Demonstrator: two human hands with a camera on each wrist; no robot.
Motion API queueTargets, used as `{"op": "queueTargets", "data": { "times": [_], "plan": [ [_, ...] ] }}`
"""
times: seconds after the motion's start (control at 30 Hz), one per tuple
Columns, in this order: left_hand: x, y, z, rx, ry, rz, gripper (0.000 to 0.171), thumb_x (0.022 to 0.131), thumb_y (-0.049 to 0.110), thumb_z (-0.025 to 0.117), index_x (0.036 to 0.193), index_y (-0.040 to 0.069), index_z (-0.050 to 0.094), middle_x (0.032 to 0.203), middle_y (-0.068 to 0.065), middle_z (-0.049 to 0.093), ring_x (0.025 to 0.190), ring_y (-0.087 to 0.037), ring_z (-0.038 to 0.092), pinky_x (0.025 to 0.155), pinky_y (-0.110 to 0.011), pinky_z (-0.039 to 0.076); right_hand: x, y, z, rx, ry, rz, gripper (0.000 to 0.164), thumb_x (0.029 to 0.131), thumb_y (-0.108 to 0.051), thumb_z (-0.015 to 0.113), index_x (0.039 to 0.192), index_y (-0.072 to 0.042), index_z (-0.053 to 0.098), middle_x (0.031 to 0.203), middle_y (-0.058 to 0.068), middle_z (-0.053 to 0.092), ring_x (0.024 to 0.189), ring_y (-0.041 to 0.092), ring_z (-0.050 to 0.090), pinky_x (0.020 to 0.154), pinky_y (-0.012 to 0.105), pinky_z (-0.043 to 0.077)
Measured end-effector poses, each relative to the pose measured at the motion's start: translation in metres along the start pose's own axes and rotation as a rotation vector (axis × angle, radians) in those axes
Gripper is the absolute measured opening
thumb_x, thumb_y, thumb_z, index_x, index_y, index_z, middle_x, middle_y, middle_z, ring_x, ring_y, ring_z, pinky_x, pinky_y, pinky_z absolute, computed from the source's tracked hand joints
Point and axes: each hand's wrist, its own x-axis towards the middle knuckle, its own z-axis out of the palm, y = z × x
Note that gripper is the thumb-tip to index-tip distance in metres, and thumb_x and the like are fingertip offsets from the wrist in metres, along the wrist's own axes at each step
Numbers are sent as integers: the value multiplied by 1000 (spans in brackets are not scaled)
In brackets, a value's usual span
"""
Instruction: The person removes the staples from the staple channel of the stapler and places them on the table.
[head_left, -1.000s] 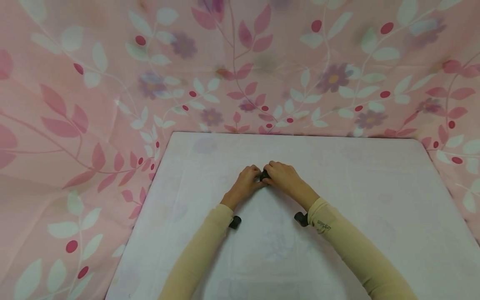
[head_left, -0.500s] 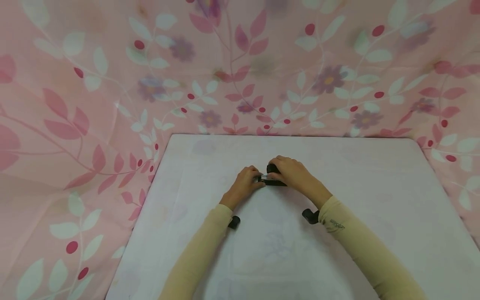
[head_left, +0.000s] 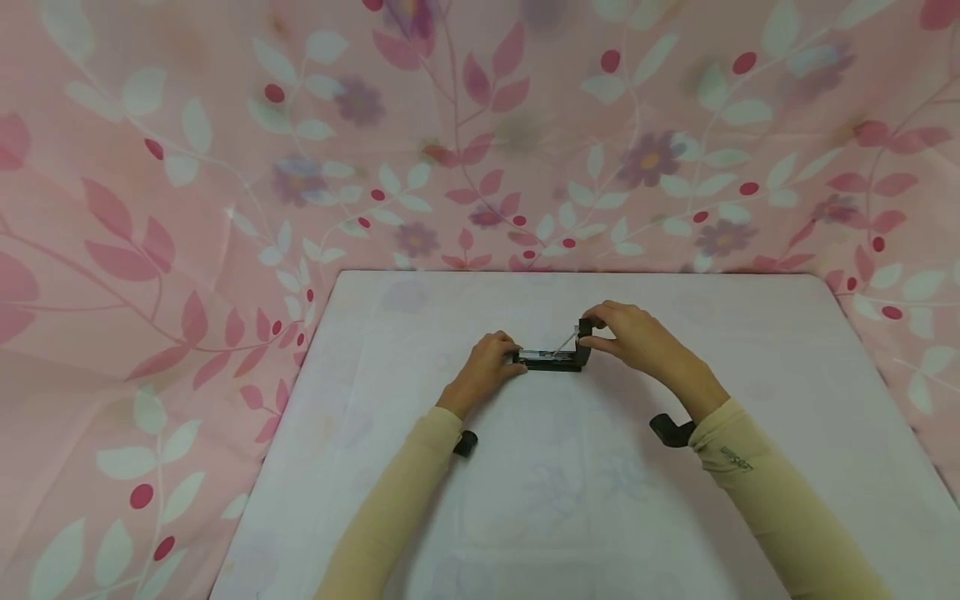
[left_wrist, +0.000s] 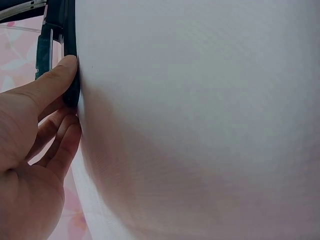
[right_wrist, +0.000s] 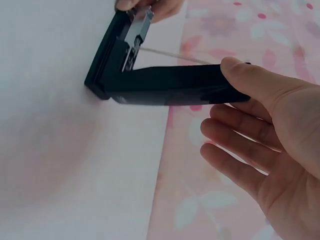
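A black stapler (head_left: 551, 365) lies on the white-covered table with its top arm (right_wrist: 170, 85) swung up at roughly a right angle to the base. Its metal staple channel (head_left: 546, 355) is exposed, and a thin rod slants from the channel to the raised arm. My left hand (head_left: 486, 368) pinches the base's left end between thumb and fingers. With thumb and forefinger, my right hand (head_left: 637, 337) pinches the tip of the raised arm; in the right wrist view its other fingers (right_wrist: 240, 137) extend loosely below.
The white cloth-covered table (head_left: 525, 500) reaches back to a pink floral curtain (head_left: 480, 133), which also hangs at both sides. A black wrist device (head_left: 671, 431) sticks out by the right sleeve, another black device (head_left: 465, 443) by the left.
My right hand has moved right, swinging the stapler's top arm up and back from the base, so the channel now shows. My left hand has stayed at the base's left end.
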Motion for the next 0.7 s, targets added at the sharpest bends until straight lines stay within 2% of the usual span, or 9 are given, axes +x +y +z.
{"op": "queueTargets", "data": {
  "times": [0.17, 0.33, 0.7],
  "plan": [
    [0, 0, -1, -8, -13, -18, 39, 83, 24, 79, 115, 3, 72, 113, -12, 66, 105, -27, 58, 93, -41, 47, -13, 15, -7, 7, 11, 2, 35, 87, -20, 75, 115, 0, 65, 104, 14, 69, 99, 32, 66, 85, 49, 54],
    [0, 0, -1, -6, -14, -18, 39, 83, 25, 79, 114, 3, 72, 113, -11, 66, 105, -27, 58, 92, -41, 47, -28, 35, -9, 29, 1, 53, 35, 88, -18, 74, 115, 2, 65, 102, 15, 69, 97, 33, 66, 85, 51, 53],
    [2, -3, 2, -1, -15, -20, 38, 83, 26, 79, 113, 4, 73, 113, -10, 66, 105, -26, 58, 92, -41, 47, -55, 75, 12, 63, -28, 143, 34, 89, -13, 72, 115, 7, 63, 101, 20, 70, 96, 36, 66, 83, 52, 53]
  ]
}}
